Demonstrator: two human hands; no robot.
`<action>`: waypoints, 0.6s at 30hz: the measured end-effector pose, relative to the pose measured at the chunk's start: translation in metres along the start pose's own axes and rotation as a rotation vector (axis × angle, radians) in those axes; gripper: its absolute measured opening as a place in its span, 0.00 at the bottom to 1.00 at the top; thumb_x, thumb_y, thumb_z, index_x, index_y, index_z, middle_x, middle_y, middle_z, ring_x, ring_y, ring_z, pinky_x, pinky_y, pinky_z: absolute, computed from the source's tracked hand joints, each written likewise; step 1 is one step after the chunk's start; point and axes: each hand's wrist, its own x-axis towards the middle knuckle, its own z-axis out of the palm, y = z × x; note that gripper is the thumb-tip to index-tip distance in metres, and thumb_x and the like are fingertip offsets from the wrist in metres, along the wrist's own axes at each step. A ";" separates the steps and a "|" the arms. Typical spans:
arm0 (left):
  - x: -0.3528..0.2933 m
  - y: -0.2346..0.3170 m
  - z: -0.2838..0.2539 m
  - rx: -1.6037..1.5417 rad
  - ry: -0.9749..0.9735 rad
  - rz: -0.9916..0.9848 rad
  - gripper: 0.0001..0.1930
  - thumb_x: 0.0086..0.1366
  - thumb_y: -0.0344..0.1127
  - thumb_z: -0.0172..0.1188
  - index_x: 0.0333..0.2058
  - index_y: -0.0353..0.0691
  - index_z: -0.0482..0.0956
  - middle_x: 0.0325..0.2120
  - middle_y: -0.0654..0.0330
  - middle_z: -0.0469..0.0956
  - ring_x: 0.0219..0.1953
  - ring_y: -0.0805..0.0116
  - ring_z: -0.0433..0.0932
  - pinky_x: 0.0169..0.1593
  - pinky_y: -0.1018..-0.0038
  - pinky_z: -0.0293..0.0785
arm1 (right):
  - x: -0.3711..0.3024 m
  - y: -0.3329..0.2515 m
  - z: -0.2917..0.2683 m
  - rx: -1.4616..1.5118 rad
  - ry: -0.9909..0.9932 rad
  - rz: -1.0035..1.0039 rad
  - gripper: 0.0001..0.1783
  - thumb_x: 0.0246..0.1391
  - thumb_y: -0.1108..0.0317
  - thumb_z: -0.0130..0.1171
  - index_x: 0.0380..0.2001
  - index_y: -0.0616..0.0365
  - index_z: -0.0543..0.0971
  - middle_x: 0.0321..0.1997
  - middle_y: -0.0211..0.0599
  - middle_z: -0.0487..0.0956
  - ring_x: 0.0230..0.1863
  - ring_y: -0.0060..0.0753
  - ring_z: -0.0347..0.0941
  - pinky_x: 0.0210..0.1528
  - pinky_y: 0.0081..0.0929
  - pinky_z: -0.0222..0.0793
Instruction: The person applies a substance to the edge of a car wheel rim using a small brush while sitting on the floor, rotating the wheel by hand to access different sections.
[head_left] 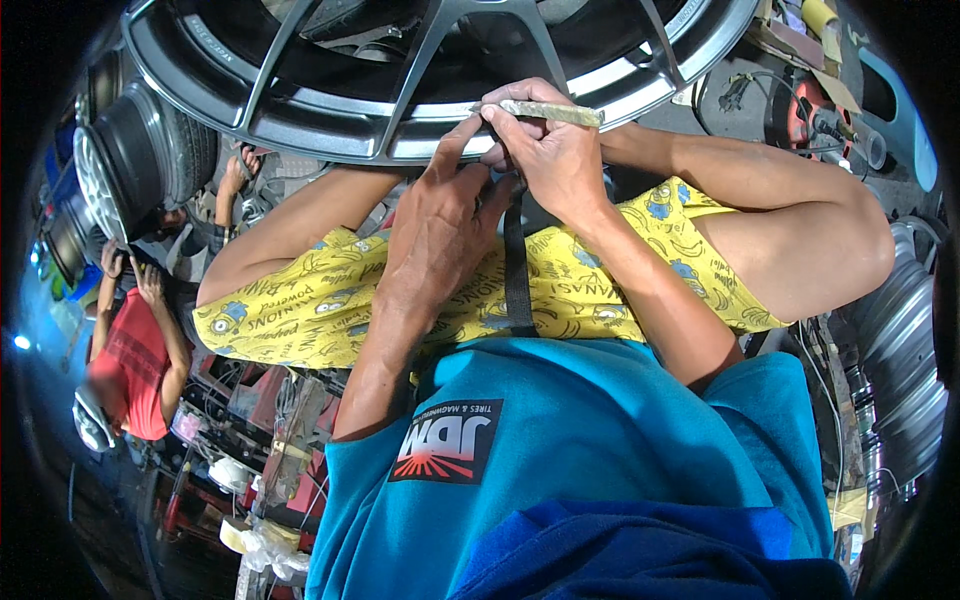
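Observation:
A grey multi-spoke alloy wheel rim [400, 110] lies across the top of the view, its near lip just above my lap. My right hand [555, 165] is closed on a slim tool with a pale, worn, wrapped-looking handle [555, 112]. The tool's narrow end points left and rests at the rim's lip; its exact kind cannot be made out. At the lip's near edge is my left hand [435, 225], closed on it, the index finger reaching up beside the tool's tip. Its other fingers bend by the underside and are partly hidden.
Tires and wheels [150, 150] stand at the left, beside another person in a red shirt [135, 365] with raised hands. A red-and-black power tool [815, 115] with cables lies at the upper right. Silver wheels [905, 350] are stacked at the right. Clutter [260, 400] covers the lower left.

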 end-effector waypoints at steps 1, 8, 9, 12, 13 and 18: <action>0.000 0.000 0.000 0.002 0.003 0.003 0.10 0.68 0.34 0.70 0.35 0.30 0.85 0.65 0.58 0.71 0.36 0.50 0.88 0.42 0.54 0.84 | 0.000 -0.001 0.000 -0.004 0.000 -0.003 0.09 0.70 0.70 0.64 0.46 0.65 0.82 0.35 0.36 0.87 0.32 0.25 0.88 0.29 0.21 0.80; -0.001 0.000 0.000 -0.004 -0.003 -0.013 0.10 0.69 0.34 0.69 0.36 0.31 0.85 0.65 0.57 0.71 0.36 0.50 0.88 0.42 0.53 0.84 | -0.001 -0.002 0.005 0.015 0.039 0.012 0.08 0.70 0.70 0.64 0.45 0.65 0.82 0.34 0.35 0.87 0.30 0.26 0.88 0.28 0.22 0.80; -0.001 0.001 0.000 -0.001 -0.002 -0.013 0.10 0.69 0.34 0.69 0.37 0.31 0.85 0.65 0.57 0.71 0.36 0.50 0.88 0.42 0.53 0.84 | -0.001 -0.002 0.006 0.009 0.044 0.010 0.08 0.70 0.70 0.64 0.44 0.64 0.82 0.33 0.35 0.86 0.30 0.25 0.88 0.28 0.22 0.80; -0.001 -0.001 0.000 0.006 0.006 -0.004 0.10 0.69 0.35 0.69 0.37 0.31 0.85 0.65 0.56 0.71 0.36 0.50 0.88 0.42 0.53 0.84 | -0.002 -0.005 0.005 -0.059 0.040 -0.029 0.07 0.69 0.70 0.64 0.44 0.63 0.82 0.30 0.33 0.85 0.30 0.23 0.87 0.27 0.22 0.79; -0.001 -0.001 0.000 0.000 0.006 -0.006 0.10 0.69 0.35 0.69 0.37 0.31 0.86 0.65 0.56 0.71 0.35 0.50 0.88 0.41 0.53 0.84 | -0.003 -0.006 0.005 -0.091 0.036 -0.047 0.07 0.69 0.70 0.64 0.44 0.62 0.83 0.29 0.32 0.85 0.30 0.22 0.87 0.27 0.22 0.78; -0.001 0.000 0.001 -0.015 0.014 -0.012 0.10 0.69 0.35 0.69 0.37 0.31 0.86 0.65 0.55 0.72 0.34 0.50 0.88 0.40 0.54 0.84 | 0.000 0.000 0.002 -0.123 0.010 -0.098 0.06 0.68 0.70 0.65 0.42 0.61 0.84 0.26 0.30 0.84 0.28 0.20 0.86 0.25 0.22 0.73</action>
